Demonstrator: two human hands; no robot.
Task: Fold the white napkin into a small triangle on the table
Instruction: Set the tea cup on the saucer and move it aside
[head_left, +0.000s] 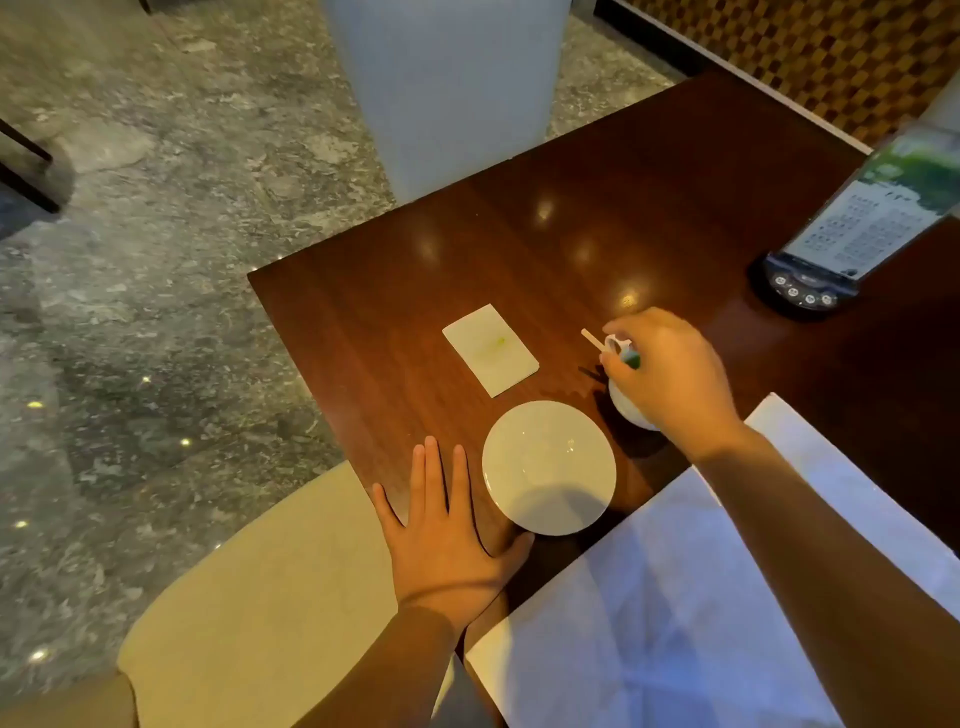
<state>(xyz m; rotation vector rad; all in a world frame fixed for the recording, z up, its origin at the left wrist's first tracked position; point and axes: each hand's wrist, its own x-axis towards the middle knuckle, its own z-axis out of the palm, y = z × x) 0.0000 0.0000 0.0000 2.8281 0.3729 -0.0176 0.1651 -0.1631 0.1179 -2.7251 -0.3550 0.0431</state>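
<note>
Folding hasn't begun, I'd say: the napkin (675, 587) lies unfolded at the near table (675, 171) edge, the left hand (447, 535) is spread flat beside the plate (549, 467), the right hand (670, 374) pinches something small over a cup (631, 408), and both must come to the cloth.
</note>
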